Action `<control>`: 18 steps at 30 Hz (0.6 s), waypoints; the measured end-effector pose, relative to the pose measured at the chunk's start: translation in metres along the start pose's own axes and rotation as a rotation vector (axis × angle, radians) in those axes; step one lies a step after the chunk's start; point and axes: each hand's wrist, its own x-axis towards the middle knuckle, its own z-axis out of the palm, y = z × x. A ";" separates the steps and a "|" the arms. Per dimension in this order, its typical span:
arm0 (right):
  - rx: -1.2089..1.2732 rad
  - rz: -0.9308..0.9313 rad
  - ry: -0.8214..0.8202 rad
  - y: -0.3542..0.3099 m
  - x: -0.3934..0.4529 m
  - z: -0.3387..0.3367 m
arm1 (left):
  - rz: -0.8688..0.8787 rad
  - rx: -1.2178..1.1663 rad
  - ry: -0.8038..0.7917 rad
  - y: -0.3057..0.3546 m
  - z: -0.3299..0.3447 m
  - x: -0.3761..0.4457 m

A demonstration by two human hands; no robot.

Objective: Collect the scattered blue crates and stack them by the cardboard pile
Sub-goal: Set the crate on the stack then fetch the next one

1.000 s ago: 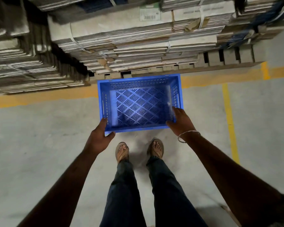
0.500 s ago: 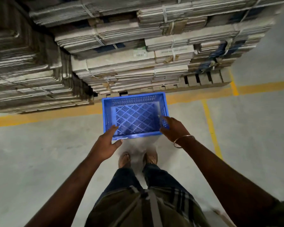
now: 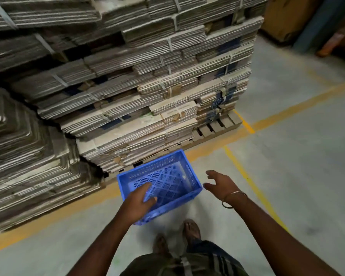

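One blue perforated crate [image 3: 193, 181] rests empty on the concrete floor, close against the foot of the tall cardboard pile [image 3: 147, 92]. It sits across an orange floor line. My left hand [image 3: 138, 204] hovers over the crate's near left corner with its fingers apart and grips nothing. My right hand [image 3: 220, 184], a bangle on its wrist, is just right of the crate, clear of it, with spread fingers. No other crate is in view.
The strapped flat cardboard sits on a wooden pallet [image 3: 217, 127], and a second stack [image 3: 28, 156] stands to the left. Orange and yellow lines [image 3: 247, 176] cross the grey floor. My sandalled feet [image 3: 191, 229] stand just behind the crate. Brown boxes [image 3: 287, 14] stand far right.
Both hands held the crate's near rim earlier. The crate is now down on the floor by the pile and both hands have let go; the view has tilted up and right.
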 end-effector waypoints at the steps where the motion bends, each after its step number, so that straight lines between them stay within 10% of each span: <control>1: 0.013 0.015 0.015 0.004 -0.005 -0.005 | 0.019 0.011 -0.018 0.005 -0.003 0.004; 18: 0.189 0.142 0.119 0.179 -0.032 -0.176 | 0.253 0.072 -0.142 0.231 0.095 0.096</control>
